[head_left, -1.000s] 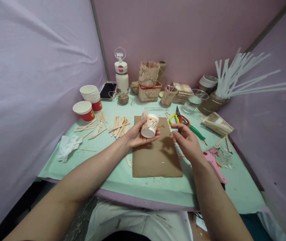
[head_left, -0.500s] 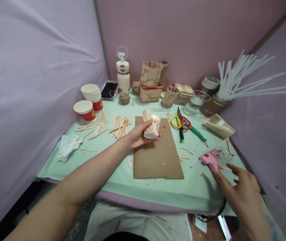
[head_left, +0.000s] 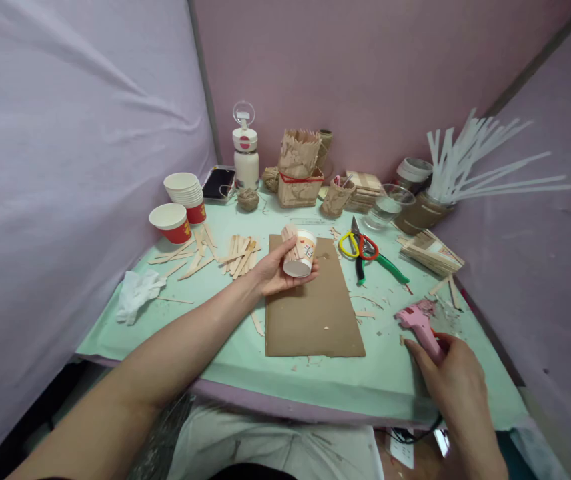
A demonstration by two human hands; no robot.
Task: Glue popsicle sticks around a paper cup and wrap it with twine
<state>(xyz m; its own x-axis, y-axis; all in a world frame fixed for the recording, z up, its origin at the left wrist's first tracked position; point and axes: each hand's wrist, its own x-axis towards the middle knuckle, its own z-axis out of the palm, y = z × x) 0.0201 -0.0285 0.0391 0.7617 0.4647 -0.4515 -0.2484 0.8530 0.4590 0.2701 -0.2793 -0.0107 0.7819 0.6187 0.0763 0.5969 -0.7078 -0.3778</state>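
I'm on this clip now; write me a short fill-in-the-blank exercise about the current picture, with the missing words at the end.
1. The left hand holds a paper ____ with flat wooden sticks against its side.
2. The right hand is at the handle of the pink ____.
3. Below the left hand lies a flat sheet of brown ____.
4. Long white strips fan out toward the picture's ____, not its left.

Missing words: cup; glue gun; cardboard; right.

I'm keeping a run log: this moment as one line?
left hand: holds paper cup | right hand: at pink glue gun, grip unclear | cardboard: below cup
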